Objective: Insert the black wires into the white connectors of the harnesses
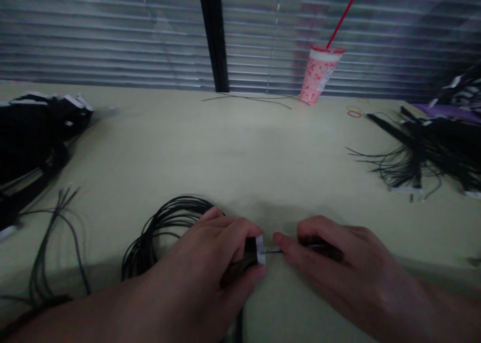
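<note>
One black connector block point(251, 251) with a white end face sits just above the near edge of the table point(240, 147), around its middle, its long axis running left to right and roughly parallel to that edge. The left hand point(203, 255) is curled closed around the block, fingers over the top and thumb below, with the white face turned right. The right hand point(334, 255) is nearly closed in a pinch on a thin wire point(311, 246), whose bare metal tip point(272, 251) points left at the white face; whether the tip enters the block is too small to tell. A coil of black wire point(165, 225) lies just behind the left hand, and loose black wires point(48, 247) spread near the left edge. A black wire bundle point(33, 132) lies further up that edge, and another with white-tagged ends point(417, 155) lies by the right edge, beside a purple sheet point(449, 112). Rubber bands point(354, 111) lie near the far edge. A pink patterned cup point(318, 74) stands tilted by the far edge, a red straw point(342, 17) leaning right out of its lid; its contents cannot be seen.
</note>
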### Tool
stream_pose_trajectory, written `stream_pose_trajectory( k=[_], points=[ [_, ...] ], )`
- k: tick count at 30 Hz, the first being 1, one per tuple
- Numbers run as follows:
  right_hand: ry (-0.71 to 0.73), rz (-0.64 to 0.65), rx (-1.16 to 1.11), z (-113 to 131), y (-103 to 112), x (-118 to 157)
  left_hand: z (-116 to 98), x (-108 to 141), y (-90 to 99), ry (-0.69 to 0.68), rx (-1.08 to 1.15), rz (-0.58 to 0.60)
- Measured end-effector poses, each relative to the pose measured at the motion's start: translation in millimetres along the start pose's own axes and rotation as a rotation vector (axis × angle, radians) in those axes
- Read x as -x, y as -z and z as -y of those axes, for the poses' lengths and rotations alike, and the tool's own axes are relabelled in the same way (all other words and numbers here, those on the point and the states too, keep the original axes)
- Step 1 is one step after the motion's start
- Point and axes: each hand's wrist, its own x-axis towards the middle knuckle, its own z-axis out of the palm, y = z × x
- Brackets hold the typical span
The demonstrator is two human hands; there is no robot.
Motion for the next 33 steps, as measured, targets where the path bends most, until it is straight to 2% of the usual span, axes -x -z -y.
stream_pose_trajectory(
  k=[7, 19, 27, 33],
  points=[
    [0.003, -0.004, 0.035, 0, 1, 0, -1, -2, 1.3, 0.01, -0.015, 0.006],
    [0.12, -0.131, 0.089, 14, 11, -12, 0, -3, -1.5, 0.06, -0.008, 0.005],
    [0.122, -0.026, 0.111, 19, 17, -15, 3, -2, -5.7, 0.04, -0.002, -0.03],
    [0.071, 0.062, 0.085, 15, 10, -12, 2, -1, 0.0, 0.063, 0.018, 0.009]
  ],
)
